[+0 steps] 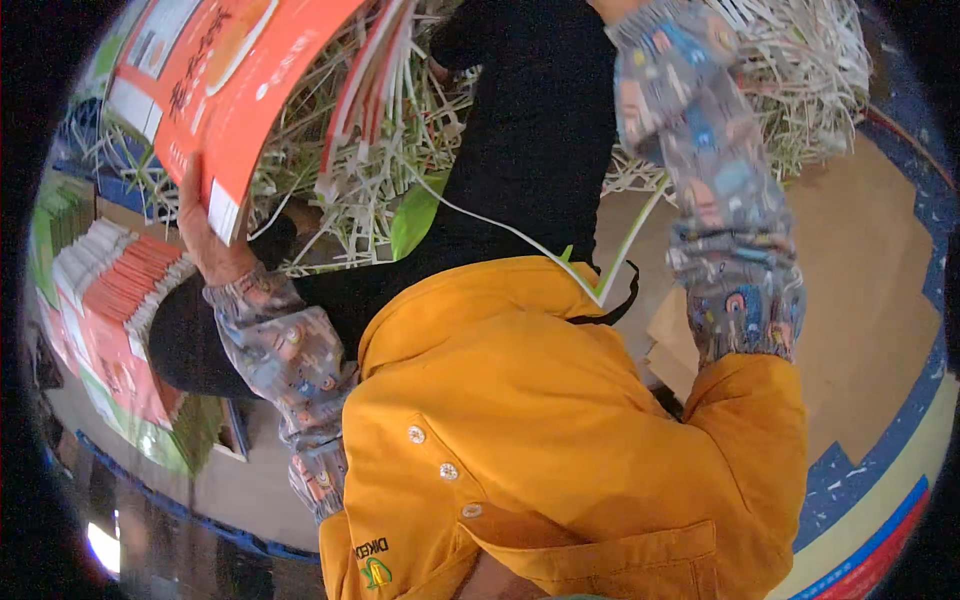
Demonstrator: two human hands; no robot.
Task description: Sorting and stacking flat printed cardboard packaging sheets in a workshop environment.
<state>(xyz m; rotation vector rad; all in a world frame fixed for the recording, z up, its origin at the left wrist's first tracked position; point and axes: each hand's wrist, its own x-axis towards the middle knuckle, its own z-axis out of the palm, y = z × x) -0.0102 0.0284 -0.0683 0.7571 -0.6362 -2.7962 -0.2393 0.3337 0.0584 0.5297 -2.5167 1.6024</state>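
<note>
As the left forearm reaches out to the side, its left hand (208, 222) is closed on the lower edge of a red printed sheet (245, 115), some digits hidden behind it. Sheet: at upper left, over shredded paper (345, 190); large dark brush-style characters, smaller pale lettering, a pale rounded picture, white panels toward the lower edge; fine print too small to read. Right hand (612, 7): one, cut off by the upper edge; how far open it is, and whether it has hold of anything, cannot be told. Stack of packs (120, 290): at left, beside the dark-trousered knee (205, 335); red, white and green, dark marks on the side, too small to read. Second heap of shreds (790, 85): upper right, white with green. Jacket (560, 400): orange-yellow, pale round buttons (448, 471); short line of dark lettering above a green emblem (377, 573) on the chest, upside down in this view. Sleeve covers (720, 180): one pair, grey, patterned in blue and peach. Paper strip (632, 240): white and green, bent, near the jacket hem. Cardboard (870, 290): brown, flat, at right.
</note>
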